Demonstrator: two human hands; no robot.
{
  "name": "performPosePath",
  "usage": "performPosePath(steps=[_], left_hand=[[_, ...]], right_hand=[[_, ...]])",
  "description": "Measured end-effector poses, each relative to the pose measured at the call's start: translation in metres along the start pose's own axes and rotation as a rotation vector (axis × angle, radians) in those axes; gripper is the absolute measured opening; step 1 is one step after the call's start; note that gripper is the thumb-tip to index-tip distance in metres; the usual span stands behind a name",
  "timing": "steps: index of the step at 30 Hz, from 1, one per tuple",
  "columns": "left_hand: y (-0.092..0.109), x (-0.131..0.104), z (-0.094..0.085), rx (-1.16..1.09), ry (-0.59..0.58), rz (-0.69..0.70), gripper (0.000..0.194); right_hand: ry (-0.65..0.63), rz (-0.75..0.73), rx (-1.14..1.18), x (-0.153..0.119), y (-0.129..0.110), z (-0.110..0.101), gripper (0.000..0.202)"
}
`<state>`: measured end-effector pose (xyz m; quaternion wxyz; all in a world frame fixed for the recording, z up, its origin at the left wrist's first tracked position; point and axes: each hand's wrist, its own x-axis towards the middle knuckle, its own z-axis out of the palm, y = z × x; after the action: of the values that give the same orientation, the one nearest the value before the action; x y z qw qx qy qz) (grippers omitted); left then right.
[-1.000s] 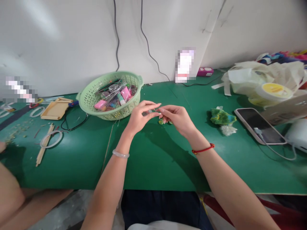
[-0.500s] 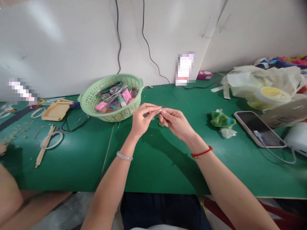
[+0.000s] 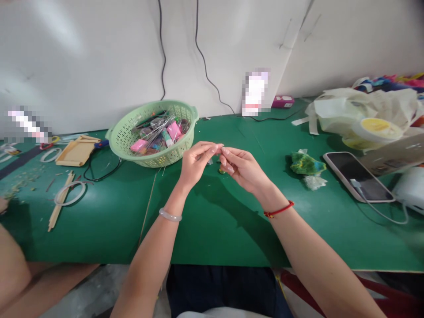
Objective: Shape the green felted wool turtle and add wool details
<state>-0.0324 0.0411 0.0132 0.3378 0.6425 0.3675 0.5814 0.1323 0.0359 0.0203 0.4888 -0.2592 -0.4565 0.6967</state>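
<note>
Over the green table (image 3: 212, 229), my left hand (image 3: 198, 160) and my right hand (image 3: 241, 164) meet at the fingertips. Each is closed in a pinch, and whatever lies between the fingers is too small to make out. Behind my left hand stands a green oval basket (image 3: 182, 152) holding pink blocks, thin metal pins and other small items. A small yellowish piece (image 3: 221, 171) lies on the table beside my right hand's fingers. A clear bit (image 3: 210, 162) shows just behind my left fingers.
On the right are a green-yellow lump (image 3: 307, 163), a phone (image 3: 361, 176) with a cable, and white bags (image 3: 341, 108). Wooden strips (image 3: 61, 203), a white ring (image 3: 56, 196) and a tray (image 3: 76, 152) lie left. Part of another person's hand (image 3: 3, 205) shows at the left edge.
My left fingertips have shifted slightly and the thumb sits a little further back from the index fingertip. The two hands remain together; the whole view has moved slightly.
</note>
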Motion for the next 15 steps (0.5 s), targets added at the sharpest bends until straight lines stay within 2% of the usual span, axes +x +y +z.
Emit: performPosePath(steps=[4, 9, 15], left_hand=[[-0.001, 0.000, 0.003, -0.064, 0.011, -0.025, 0.019], [-0.003, -0.003, 0.017, -0.371, 0.084, -0.180, 0.023], [0.008, -0.006, 0.025, -0.547, 0.052, -0.286, 0.031]], right_hand=[[-0.001, -0.021, 0.037, 0.001, 0.003, 0.002, 0.042], [0.039, -0.081, 0.019, 0.002, 0.007, 0.006, 0.045], [0.094, -0.121, 0.005, 0.001, 0.005, 0.013, 0.050]])
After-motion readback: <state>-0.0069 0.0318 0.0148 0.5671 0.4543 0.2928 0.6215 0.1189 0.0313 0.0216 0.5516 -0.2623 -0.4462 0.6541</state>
